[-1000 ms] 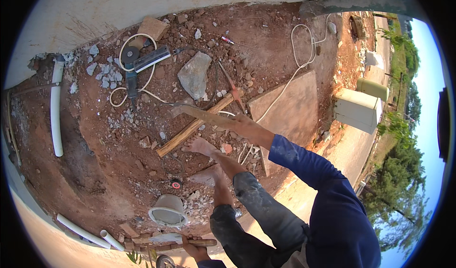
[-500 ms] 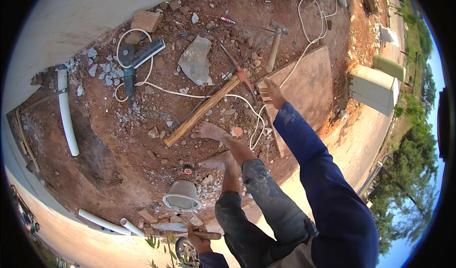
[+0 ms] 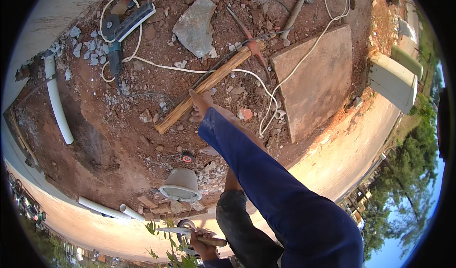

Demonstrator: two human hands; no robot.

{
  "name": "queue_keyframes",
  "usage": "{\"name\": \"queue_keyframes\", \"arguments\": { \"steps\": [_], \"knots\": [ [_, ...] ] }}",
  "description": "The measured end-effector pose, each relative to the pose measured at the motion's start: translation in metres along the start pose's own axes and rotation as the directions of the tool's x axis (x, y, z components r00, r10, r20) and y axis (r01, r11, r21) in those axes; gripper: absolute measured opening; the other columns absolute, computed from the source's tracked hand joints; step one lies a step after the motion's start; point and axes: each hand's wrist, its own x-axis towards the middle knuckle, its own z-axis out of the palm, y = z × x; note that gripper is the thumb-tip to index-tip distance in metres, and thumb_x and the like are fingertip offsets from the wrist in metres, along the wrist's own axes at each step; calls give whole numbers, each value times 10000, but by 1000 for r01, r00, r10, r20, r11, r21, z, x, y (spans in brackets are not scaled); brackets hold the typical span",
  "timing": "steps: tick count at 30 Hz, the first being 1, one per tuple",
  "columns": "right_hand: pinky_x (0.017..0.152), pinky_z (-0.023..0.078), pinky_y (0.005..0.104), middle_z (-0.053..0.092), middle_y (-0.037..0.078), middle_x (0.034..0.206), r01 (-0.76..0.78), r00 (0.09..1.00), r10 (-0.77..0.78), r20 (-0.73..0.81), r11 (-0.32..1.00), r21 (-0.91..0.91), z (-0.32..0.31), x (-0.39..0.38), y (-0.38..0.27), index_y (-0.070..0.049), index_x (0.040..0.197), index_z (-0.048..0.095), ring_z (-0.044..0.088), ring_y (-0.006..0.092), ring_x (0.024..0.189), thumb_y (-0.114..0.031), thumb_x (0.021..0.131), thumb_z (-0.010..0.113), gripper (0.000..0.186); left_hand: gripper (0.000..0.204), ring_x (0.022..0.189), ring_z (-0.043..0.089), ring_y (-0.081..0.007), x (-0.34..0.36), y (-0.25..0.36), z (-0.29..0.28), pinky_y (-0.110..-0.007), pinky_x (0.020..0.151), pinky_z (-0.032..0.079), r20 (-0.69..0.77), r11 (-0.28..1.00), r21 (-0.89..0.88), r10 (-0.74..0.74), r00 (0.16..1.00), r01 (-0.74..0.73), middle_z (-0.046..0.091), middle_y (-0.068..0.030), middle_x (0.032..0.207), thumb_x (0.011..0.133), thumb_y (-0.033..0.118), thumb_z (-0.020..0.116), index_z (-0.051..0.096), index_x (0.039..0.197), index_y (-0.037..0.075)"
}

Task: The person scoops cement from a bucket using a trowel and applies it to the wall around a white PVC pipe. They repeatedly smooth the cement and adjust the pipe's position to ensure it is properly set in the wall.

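Note:
In my left hand (image 3: 204,248), low in the view, is a trowel-like tool with a wooden handle (image 3: 212,241) and a pale blade (image 3: 173,230). The fingers wrap round the handle. My right hand (image 3: 202,104) reaches across to the lower part of a pickaxe's wooden handle (image 3: 209,86), its fingers apart. Whether it touches the wood, I cannot tell. The rusty pickaxe head (image 3: 253,43) lies on the soil at the handle's far end. My right sleeve and hand partly cover my bare foot.
An angle grinder (image 3: 114,49) with a white cord lies far left, near a grey stone (image 3: 195,28). A hammer (image 3: 295,17) and a flat slab (image 3: 316,78) are on the right. Nearer are a bucket (image 3: 181,182), rubble and white pipes (image 3: 59,113).
My right hand has moved left from the slab's corner to the pickaxe handle. My left hand keeps the trowel-like tool and is slightly lower in view. The ground has shifted upward in view.

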Motion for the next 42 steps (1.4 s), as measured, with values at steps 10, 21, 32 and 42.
{"name": "queue_keyframes", "arguments": {
  "steps": [10, 21, 32, 42],
  "knots": [
    [479, 461, 346, 568, 63, 743, 322, 901, -334, -278, 943, -90, -70, -190, -44, 4, 1046, 508, 588, 175, 626, -207, 782, 734, 406, 272, 537, 479, -136, -12, 7, -16, -302, 514, 438, -86, 990, 136, 56, 995, -44, 502, -4, 656, 959, 324, 493, 471, 768, 133],
    [680, 510, 396, 651, 207, 774, 76, 881, -466, -87, 322, -944, -311, -385, -150, 47, 951, 626, 664, 308, 747, -224, 627, 728, 435, 189, 566, 467, -130, -4, 36, -26, -291, 539, 439, 55, 985, 47, 166, 985, -168, 488, 15, 672, 955, 244, 458, 485, 808, 130],
    [405, 457, 304, 559, 73, 593, 481, 684, -723, -92, 543, -688, -381, -235, -387, 52, 886, 551, 551, 175, 436, -105, 729, 686, 260, 182, 542, 488, -144, -2, 69, 26, -311, 506, 441, -23, 949, 202, 252, 967, -243, 509, -6, 670, 931, 243, 522, 474, 783, 149],
    [748, 507, 415, 669, 167, 924, 219, 445, -890, -102, 218, -951, -427, -85, -358, -33, 1195, 536, 656, 315, 859, -302, 796, 670, 499, 186, 563, 512, -153, -29, 97, 123, -313, 531, 456, 46, 967, 91, 236, 971, -240, 534, -22, 699, 927, 253, 540, 486, 810, 119]
  ]
}}
